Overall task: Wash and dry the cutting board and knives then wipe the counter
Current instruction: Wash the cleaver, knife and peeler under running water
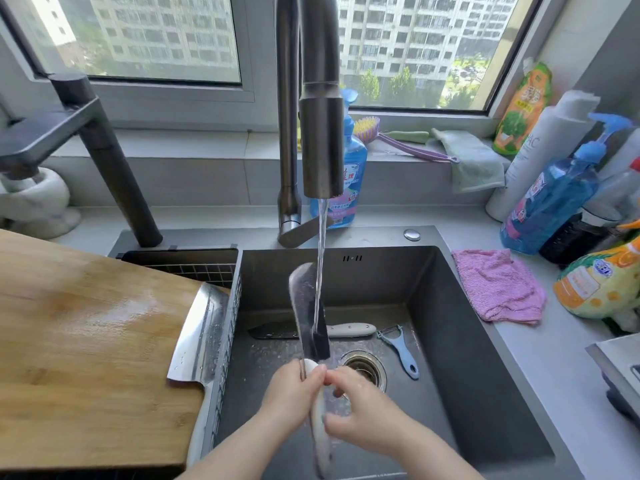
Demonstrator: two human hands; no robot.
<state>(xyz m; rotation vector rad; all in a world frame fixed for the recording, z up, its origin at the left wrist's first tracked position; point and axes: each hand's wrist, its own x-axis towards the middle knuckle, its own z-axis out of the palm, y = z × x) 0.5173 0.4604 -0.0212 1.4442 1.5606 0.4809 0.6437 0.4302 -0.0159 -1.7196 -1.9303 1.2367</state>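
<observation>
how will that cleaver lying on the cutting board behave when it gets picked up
The cleaver is probably stiff and heavy for its size, given its broad steel blade. Droplets on the blade suggest it may be slippery. It lies at the edge of the cutting board, partly over the sink basket, so a push might tip it.

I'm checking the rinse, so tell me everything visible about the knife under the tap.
The knife has a dark, wet blade with a curved tip and a pale handle. It is held over the sink, blade pointing up and away, and the water stream runs onto the blade. The left hand and right hand grip the handle.
</observation>
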